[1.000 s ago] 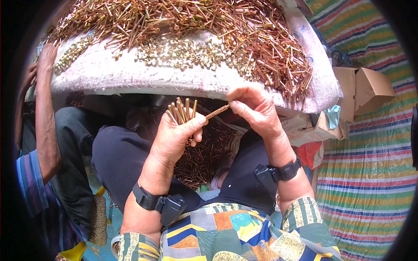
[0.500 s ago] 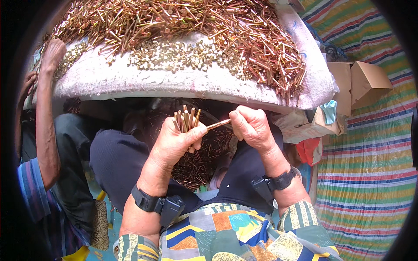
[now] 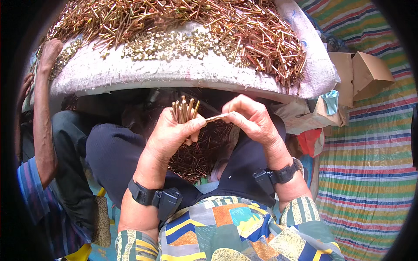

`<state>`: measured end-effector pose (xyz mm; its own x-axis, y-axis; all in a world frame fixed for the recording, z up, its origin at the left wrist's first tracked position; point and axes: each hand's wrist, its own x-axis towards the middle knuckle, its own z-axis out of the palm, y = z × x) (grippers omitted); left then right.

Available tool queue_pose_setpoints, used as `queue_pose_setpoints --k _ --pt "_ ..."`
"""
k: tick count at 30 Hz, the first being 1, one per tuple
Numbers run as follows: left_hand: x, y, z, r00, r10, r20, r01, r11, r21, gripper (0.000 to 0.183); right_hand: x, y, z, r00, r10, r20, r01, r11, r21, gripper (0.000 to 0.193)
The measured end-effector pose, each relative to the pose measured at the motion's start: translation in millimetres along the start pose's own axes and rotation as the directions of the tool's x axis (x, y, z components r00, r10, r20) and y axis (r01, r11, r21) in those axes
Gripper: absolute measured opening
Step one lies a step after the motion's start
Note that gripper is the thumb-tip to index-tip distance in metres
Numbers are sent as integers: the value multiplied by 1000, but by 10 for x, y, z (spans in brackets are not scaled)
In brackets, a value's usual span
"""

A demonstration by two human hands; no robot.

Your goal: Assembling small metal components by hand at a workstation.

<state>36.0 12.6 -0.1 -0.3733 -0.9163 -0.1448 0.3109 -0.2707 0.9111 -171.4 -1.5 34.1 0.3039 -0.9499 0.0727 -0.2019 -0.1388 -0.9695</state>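
Note:
In my left hand (image 3: 167,135) is a bundle of brass-coloured metal bolts (image 3: 183,109), their ends standing up out of the fist. One more bolt (image 3: 215,118) sticks out sideways between that hand's thumb and fingers, pointing right. My right hand (image 3: 254,122) pinches its far end with thumb and forefinger; whether a small nut sits there is hidden by the fingertips. Both hands are above my lap, just in front of the table edge. Small brass-coloured nuts (image 3: 167,45) lie in a band on the white sacking ahead.
Copper-coloured bolts (image 3: 143,19) are heaped across the white sack-covered table (image 3: 130,78). More bolts (image 3: 191,163) lie below between my legs. A co-worker's arm (image 3: 43,117) reaches to the table at left. Cardboard boxes (image 3: 370,76) and a striped sheet (image 3: 365,174) are at right.
The right hand's fingers have loosened and rolled over the bolt's end, the hand turning slightly. My left hand still grips the bundle. The whole view has shifted a little.

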Motion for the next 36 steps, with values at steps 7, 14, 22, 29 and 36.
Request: queue_pose_setpoints --k 7,14,22,29,36 --pt "-2 8 28 1000 -2 -1 2 1000 4 16 -49 49 -23 993 67 100 -68 998 10 31" --pt "20 71 47 998 -70 -11 69 997 -21 16 -21 32 -143 993 95 -70 -113 938 -329 24" --pt "-5 34 122 996 -87 -5 87 996 -2 18 84 -167 263 985 146 92 -162 967 195 9" --pt "-7 14 63 998 -49 -36 45 993 -110 20 362 -232 106 1000 5 4 -5 998 -64 11" --pt "35 -6 -18 979 -15 -203 -38 966 -257 16 1504 -114 -316 912 -408 43 223 404 -887 14"
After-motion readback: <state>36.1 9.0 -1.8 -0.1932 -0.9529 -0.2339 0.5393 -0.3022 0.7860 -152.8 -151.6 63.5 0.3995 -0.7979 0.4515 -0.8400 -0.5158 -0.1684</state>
